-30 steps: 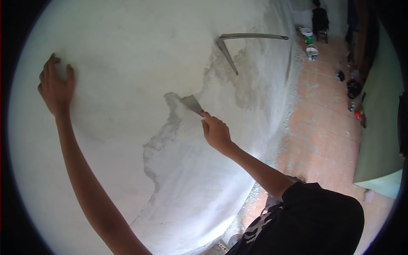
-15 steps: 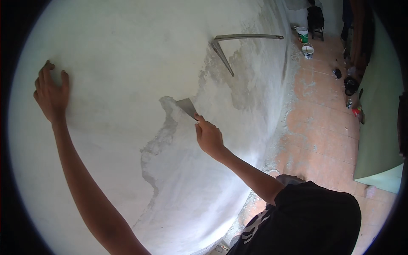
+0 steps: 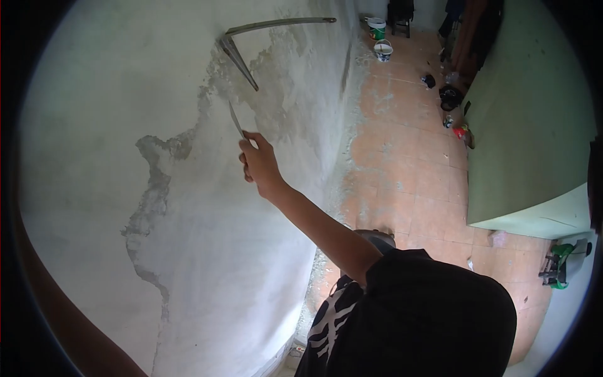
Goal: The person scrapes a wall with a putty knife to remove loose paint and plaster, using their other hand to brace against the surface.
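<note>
My right hand is wrapped round the handle of a putty knife. The thin blade appears nearly edge-on, pointing up over the wall just below a metal bracket. A ragged grey strip of rough surface runs down the wall to the left of the knife, with smoother pale coating on either side. Only my left forearm shows, along the lower left edge; the hand itself is outside the view.
A tiled floor with plaster crumbs lies right of the wall. Two buckets, the nearer one white, stand at the far end. Small items, one red, lie beside a pale green panel. A green-and-black stool stands lower right.
The view has swung right, so my left hand has left the frame. My right hand has moved the putty knife from the ragged edge to below the bracket and turned its blade edge-on.
</note>
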`<move>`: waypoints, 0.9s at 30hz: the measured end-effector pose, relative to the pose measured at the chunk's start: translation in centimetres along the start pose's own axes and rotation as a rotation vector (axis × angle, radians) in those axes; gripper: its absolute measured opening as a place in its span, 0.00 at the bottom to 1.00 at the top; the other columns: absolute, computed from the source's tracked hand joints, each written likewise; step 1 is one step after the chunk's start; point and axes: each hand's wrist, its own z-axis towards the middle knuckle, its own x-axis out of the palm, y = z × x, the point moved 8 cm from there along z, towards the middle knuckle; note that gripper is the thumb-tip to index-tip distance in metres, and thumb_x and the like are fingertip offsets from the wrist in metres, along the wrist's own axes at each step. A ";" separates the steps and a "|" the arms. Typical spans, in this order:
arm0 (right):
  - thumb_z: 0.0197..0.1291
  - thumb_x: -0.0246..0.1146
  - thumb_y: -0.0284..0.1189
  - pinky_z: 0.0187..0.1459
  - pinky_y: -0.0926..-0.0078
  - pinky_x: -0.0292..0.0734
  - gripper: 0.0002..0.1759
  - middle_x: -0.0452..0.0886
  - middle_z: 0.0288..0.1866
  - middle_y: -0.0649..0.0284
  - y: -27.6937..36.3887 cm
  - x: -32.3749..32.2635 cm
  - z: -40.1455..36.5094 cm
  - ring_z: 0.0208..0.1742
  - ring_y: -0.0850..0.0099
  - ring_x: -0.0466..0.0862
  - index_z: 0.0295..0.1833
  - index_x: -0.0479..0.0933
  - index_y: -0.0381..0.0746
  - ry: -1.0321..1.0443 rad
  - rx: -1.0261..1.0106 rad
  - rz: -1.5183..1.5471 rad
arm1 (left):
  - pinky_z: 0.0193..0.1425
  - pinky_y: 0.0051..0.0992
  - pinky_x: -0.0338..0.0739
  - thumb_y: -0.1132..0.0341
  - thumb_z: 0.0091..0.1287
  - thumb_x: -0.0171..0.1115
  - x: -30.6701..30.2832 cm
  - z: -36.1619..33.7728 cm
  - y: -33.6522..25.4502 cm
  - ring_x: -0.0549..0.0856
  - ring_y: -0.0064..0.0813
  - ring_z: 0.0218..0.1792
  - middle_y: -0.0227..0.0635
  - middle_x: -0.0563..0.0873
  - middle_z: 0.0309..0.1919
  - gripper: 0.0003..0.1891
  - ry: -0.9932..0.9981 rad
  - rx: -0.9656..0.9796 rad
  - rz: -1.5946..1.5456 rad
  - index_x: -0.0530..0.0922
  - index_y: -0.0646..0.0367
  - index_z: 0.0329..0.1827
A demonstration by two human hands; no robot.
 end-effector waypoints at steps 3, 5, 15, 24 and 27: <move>0.68 0.52 0.34 0.15 0.80 0.57 0.23 0.69 0.25 0.69 -1.8 0.2 -0.4 0.15 0.83 0.62 0.67 0.67 0.40 0.048 0.010 -0.103 | 0.54 0.43 0.67 0.50 0.60 0.59 0.2 0.0 0.0 0.75 0.39 0.52 0.40 0.78 0.52 0.26 0.080 -0.031 -0.022 0.74 0.58 0.56; 0.69 0.50 0.33 0.20 0.77 0.62 0.22 0.69 0.25 0.69 -2.1 1.0 -0.4 0.18 0.81 0.65 0.66 0.68 0.40 0.079 -0.093 -0.207 | 0.54 0.41 0.70 0.50 0.63 0.57 6.0 -1.7 2.7 0.78 0.37 0.52 0.38 0.77 0.57 0.27 0.164 0.088 0.329 0.71 0.56 0.61; 0.66 0.55 0.24 0.33 0.67 0.73 0.21 0.77 0.32 0.57 -2.3 5.0 -5.4 0.28 0.65 0.77 0.65 0.72 0.44 0.132 -0.780 -0.749 | 0.59 0.38 0.75 0.49 0.68 0.54 3.6 0.1 2.9 0.79 0.33 0.59 0.24 0.79 0.59 0.23 -0.011 0.095 0.210 0.72 0.44 0.64; 0.67 0.55 0.27 0.32 0.60 0.73 0.17 0.74 0.26 0.54 -2.0 7.4 -3.7 0.27 0.58 0.78 0.60 0.76 0.43 0.063 -0.775 -0.734 | 0.62 0.41 0.72 0.49 0.66 0.52 2.6 0.2 2.1 0.77 0.31 0.62 0.23 0.78 0.59 0.24 0.018 0.024 0.226 0.72 0.44 0.64; 0.67 0.54 0.27 0.31 0.61 0.73 0.17 0.74 0.25 0.55 -2.5 7.5 -3.8 0.26 0.58 0.78 0.60 0.76 0.42 0.081 -0.734 -0.728 | 0.61 0.41 0.72 0.49 0.65 0.53 2.6 0.0 2.0 0.77 0.32 0.61 0.23 0.79 0.59 0.24 0.013 0.033 0.230 0.73 0.44 0.63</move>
